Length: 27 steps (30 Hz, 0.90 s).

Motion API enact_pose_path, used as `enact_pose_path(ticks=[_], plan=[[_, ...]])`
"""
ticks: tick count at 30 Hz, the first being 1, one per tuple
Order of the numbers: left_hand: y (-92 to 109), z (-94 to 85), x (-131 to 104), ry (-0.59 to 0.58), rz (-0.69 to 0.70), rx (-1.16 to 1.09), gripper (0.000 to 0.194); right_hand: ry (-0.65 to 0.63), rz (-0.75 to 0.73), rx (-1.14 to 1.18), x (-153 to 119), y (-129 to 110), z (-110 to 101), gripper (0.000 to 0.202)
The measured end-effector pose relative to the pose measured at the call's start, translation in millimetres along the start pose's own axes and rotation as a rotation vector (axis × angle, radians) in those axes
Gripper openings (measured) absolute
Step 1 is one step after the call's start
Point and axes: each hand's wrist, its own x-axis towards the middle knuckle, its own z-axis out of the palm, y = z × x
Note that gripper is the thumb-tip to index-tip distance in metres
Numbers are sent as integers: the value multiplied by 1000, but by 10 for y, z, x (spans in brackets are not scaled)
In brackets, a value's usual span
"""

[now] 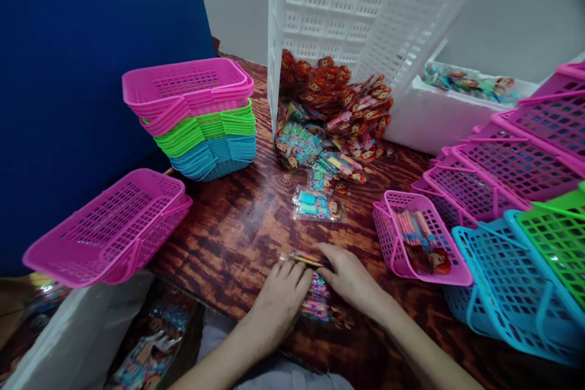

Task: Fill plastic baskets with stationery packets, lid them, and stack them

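My left hand (282, 300) and my right hand (351, 274) are close together at the table's near edge. Between them they grip a small bundle of clear plastic packets (305, 258), the left fingers curled over one end and the right thumb and fingers around the other. Below the bundle, partly covered by my left hand, lies a row of pink and blue packets (317, 300) with red-haired cartoon figures. Beyond my hands rests a blue packet (316, 205) with a cartoon head. What the gripped packets contain is hard to make out.
A tipped white crate (273, 42) spills a heap of packets (331, 103) onto the wooden table (237, 219). Stacked baskets (205, 134) and a pink basket (105, 225) stand left. At right are a pink basket with packets (393, 250), blue baskets (507, 286) and a foam box (439, 116).
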Motion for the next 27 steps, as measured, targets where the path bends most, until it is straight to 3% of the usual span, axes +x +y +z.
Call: enact_pose_path(ticks=[3,8,10,12,14,16,20,22,25,27], plan=[[-4,61,-36,47,-4,-25,57,9,-22,24,-34,-15,-17,43],[-41,88,-22,184,84,55,48,-11,-23,-64,-61,-86,23,25],[-66,16,37,133,147,83,40,-43,-42,-71,-44,-101,15,23],[-85,-79,103,-3,194,65,41,-144,-61,-15,30,-82,-56,19],[-94,-137,149,-131,203,37,54,-310,-52,72,193,-16,-216,12],[-98,-107,160,-169,162,26,68,-338,-6,100,453,91,-462,8],[-143,211,117,-56,55,59,84,107,157,-54,1137,371,-1033,28],[-201,405,105,42,43,111,85,262,262,-139,1461,506,-1237,43],[-310,614,138,128,89,183,74,349,385,-229,1822,665,-1360,64],[-366,679,181,137,114,210,63,356,418,-270,1964,728,-1351,61]])
